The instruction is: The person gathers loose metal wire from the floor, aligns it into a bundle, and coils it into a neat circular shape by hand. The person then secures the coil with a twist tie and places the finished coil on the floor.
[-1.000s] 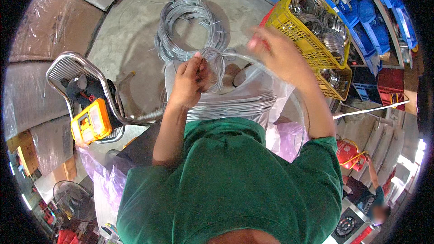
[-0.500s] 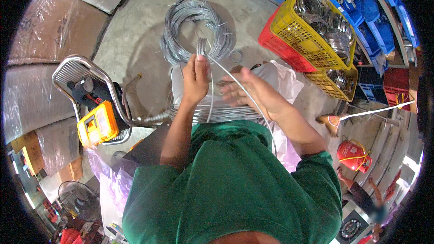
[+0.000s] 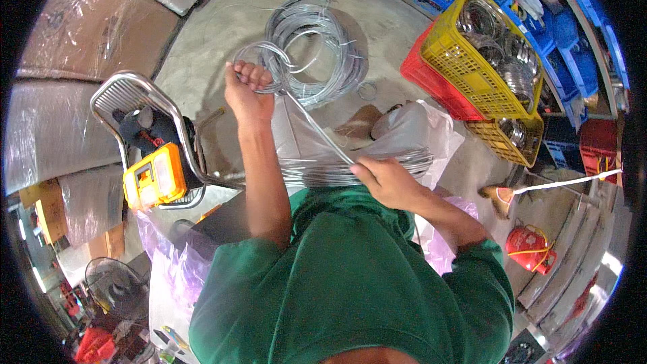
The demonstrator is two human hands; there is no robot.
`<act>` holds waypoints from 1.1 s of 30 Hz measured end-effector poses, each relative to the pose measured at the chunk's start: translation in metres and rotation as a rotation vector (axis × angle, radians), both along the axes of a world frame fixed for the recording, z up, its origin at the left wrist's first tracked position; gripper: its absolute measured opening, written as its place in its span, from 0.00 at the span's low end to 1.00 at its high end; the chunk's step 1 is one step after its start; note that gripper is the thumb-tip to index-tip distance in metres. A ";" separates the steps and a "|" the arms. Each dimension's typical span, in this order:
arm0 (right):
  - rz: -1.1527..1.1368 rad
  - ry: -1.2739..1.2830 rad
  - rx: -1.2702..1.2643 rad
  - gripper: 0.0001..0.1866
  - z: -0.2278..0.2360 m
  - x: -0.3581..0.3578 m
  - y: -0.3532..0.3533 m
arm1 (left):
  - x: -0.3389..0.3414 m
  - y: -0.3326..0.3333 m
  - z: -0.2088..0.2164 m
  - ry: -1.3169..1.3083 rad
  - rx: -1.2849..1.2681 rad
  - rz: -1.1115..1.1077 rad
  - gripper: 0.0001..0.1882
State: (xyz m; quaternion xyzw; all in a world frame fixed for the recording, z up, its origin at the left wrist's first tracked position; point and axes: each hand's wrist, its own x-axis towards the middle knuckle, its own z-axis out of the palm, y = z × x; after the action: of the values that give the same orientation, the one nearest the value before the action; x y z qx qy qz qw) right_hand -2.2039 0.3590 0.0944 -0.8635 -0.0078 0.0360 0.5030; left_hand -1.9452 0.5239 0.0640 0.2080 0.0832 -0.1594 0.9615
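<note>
Held wire [image 3: 318, 125], concrete floor [image 3: 216, 40], crates [image 3: 458, 74] at right

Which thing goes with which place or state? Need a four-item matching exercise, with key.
1. Left hand
2. Broom
3. Right hand
4. Large wire coil

A. grey, at upper centre
B. closed on the straight wire length
C. closed on the small wire loop
D. white-handled, at right

Pairs: 1-C, 2-D, 3-B, 4-A

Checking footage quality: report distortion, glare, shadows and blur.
Head view: straight edges bow near the rim, corners black; glare streaks the wrapped boxes; soft shadows darken the floor by the wire coil; left hand, right hand fairly sharp.
</note>
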 end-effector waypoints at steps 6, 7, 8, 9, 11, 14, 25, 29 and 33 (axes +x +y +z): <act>-0.014 0.032 -0.200 0.13 -0.012 -0.031 -0.023 | 0.028 0.022 0.003 0.050 -0.496 -0.247 0.16; 0.031 0.058 -0.159 0.13 -0.015 -0.032 -0.021 | 0.027 0.016 0.007 0.082 -0.565 -0.217 0.16; -0.002 0.075 -0.152 0.13 -0.018 -0.034 -0.017 | 0.025 0.010 0.014 0.029 -0.589 -0.195 0.15; -0.031 0.088 -0.145 0.12 -0.020 -0.034 -0.011 | 0.021 0.003 0.022 0.014 -0.606 -0.165 0.15; -0.094 0.140 -0.069 0.11 -0.022 -0.030 0.001 | 0.010 -0.015 0.036 -0.158 -0.580 -0.148 0.13; -0.125 0.089 -0.082 0.11 -0.014 -0.017 0.014 | -0.022 -0.045 0.041 -0.407 0.149 0.002 0.14; -0.054 -0.081 -0.161 0.12 0.024 -0.021 -0.023 | -0.046 -0.021 0.017 -0.968 1.436 -0.704 0.12; -0.074 -0.162 -0.722 0.15 0.029 -0.014 -0.071 | -0.056 -0.010 0.006 -1.540 1.575 -0.594 0.14; -0.079 -0.362 -1.089 0.18 0.058 0.011 -0.113 | -0.082 -0.012 0.001 -1.425 1.456 -0.901 0.17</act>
State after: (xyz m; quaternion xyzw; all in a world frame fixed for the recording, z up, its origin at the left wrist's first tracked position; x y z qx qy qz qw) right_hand -2.1933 0.2456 0.1527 -0.9901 -0.0419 -0.1322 -0.0226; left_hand -2.0271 0.5121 0.0654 0.7774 -0.4972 -0.2511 0.2921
